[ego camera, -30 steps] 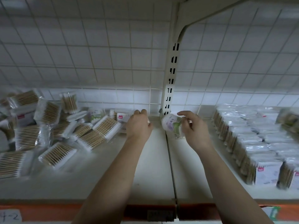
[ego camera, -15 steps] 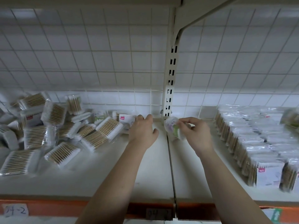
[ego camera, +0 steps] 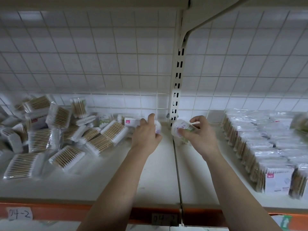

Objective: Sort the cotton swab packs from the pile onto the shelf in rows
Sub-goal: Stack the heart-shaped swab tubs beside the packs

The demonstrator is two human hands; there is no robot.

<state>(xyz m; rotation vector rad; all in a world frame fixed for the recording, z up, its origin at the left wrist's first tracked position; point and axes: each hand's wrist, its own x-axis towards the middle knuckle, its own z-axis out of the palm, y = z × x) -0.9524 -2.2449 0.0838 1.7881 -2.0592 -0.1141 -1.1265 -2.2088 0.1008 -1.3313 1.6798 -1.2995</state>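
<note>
A loose pile of clear cotton swab packs [ego camera: 55,130] with wooden sticks lies on the left half of the white shelf [ego camera: 103,179]. On the right half, packs stand in tidy rows [ego camera: 260,147] running front to back. My left hand [ego camera: 146,134] reaches to the pile's right end and grips a small round pack [ego camera: 158,127], mostly hidden behind the fingers. My right hand [ego camera: 198,134] holds a round white tub of swabs [ego camera: 179,129] with a purple and green label, tilted, just right of the shelf seam.
A slotted upright post [ego camera: 176,90] and wire grid back panel [ego camera: 100,64] stand behind the shelf. An upper shelf bracket [ego camera: 213,22] hangs overhead. The orange front rail [ego camera: 66,210] carries handwritten labels. Bare shelf lies between the pile and the rows.
The view shifted slightly right and up. My left hand closed round a small pack at the pile's edge. My right hand kept the tub and turned it a little.
</note>
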